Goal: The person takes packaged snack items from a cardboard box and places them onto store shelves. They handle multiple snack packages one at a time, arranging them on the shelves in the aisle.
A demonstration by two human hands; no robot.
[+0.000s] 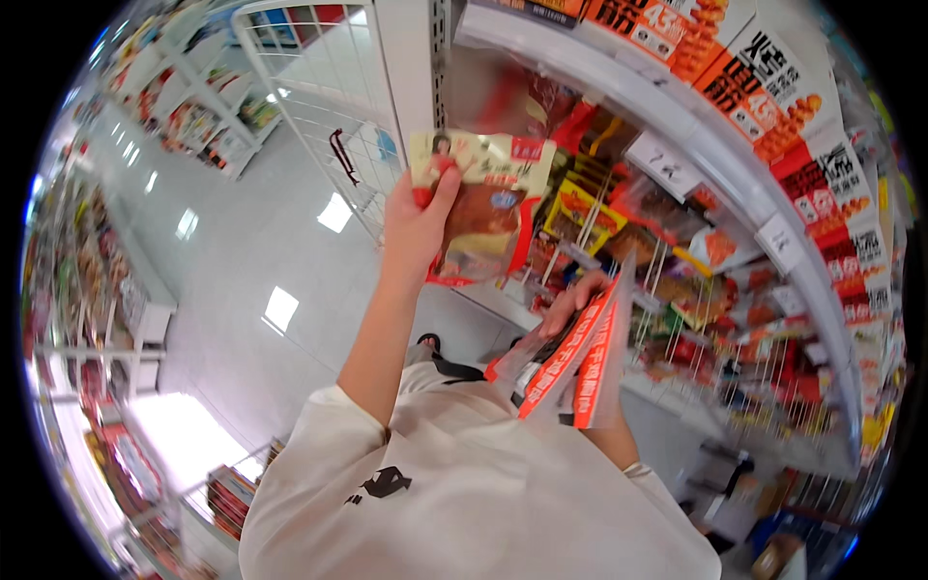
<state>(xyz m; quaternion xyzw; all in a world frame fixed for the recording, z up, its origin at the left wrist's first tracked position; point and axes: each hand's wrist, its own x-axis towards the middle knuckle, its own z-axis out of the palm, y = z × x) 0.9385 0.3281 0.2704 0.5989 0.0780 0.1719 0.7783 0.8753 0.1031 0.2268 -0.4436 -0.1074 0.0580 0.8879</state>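
My left hand (420, 214) grips the left edge of a sealed snack bag (493, 196), thumb on its printed front. The bag is cream and red, with brown food in the clear part. It is raised beside the lower shelf bay. Lower and to the right, my right hand (576, 301) is closed around orange-and-clear plastic packets (591, 355) held upright in front of my shirt. They bear white writing, and part of that hand is hidden behind them. Yellow-framed packets (583, 217) hang or stand in the shelf just past the snack bag.
A curved shelf edge (732, 159) with price cards (663, 163) runs along the right, boxes with orange print (754, 101) above it. A white wire rack (326, 109) stands at upper left. Stocked shelves (94, 290) line the left, across the shiny floor (232, 239).
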